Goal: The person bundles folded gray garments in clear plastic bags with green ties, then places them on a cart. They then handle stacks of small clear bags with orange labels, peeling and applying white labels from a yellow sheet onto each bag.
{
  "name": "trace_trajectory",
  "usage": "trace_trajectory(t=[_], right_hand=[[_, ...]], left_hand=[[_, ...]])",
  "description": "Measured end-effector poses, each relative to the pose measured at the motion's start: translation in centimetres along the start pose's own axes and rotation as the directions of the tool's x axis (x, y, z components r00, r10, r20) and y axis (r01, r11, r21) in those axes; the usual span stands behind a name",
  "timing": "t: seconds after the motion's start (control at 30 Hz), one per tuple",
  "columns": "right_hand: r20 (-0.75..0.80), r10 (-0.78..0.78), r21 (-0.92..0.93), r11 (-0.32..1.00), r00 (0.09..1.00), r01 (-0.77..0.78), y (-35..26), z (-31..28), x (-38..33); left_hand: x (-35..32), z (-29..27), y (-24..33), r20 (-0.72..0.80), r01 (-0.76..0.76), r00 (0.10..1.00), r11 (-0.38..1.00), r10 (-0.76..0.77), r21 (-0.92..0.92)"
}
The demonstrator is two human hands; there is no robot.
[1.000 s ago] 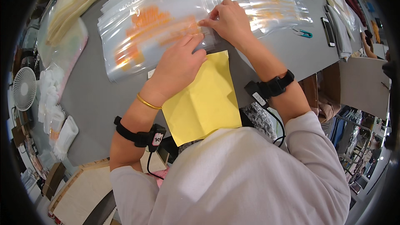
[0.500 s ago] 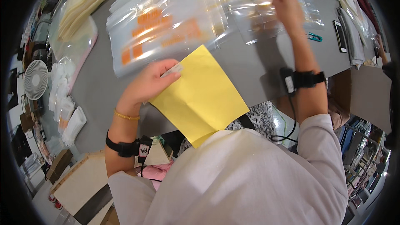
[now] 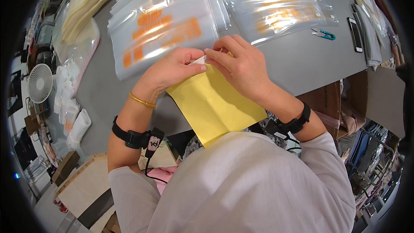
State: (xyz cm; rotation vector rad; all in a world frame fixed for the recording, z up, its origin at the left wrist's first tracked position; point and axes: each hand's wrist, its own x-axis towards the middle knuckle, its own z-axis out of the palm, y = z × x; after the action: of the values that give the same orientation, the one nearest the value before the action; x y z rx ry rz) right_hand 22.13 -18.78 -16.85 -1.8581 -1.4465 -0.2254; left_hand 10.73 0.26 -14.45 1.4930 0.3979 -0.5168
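Note:
A yellow sheet of paper with a faint crease hangs over the near table edge in front of my body. My left hand is closed on its upper left corner. Under the left thumb lies a small white slip. My right hand has come up against the left fingertips at the sheet's top, its thumb and fingers pinched together beside the slip. What lies in that pinch is too small to make out. Clear plastic bags with orange print lie just beyond both hands.
More clear printed bags lie at the far right. Teal thread snips and a phone rest on the table's right side. Cream fabric is piled at the far left. A cardboard box stands past the right table edge.
My right hand has come back from the far right bags to the sheet's top corner, meeting my left hand. The right bags now lie flatter. My left hand has shifted slightly right.

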Motion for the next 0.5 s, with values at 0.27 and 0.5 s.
trace_trajectory(t=[0.27, 0.5], right_hand=[[-0.018, 0.132, 0.160, 0.979, 0.991, -0.128, -1.3, 1.2, -0.9], [0.122, 0.534, 0.385, 0.751, 0.837, -0.536, 2.0, -1.4, 3.7]], left_hand=[[-0.7, -0.1, -0.8, 0.048, -0.069, 0.996, 0.995, 0.073, -0.067], [-1.9, 0.1, -0.2, -0.138, -0.129, 0.865, 0.479, 0.483, 0.868]])
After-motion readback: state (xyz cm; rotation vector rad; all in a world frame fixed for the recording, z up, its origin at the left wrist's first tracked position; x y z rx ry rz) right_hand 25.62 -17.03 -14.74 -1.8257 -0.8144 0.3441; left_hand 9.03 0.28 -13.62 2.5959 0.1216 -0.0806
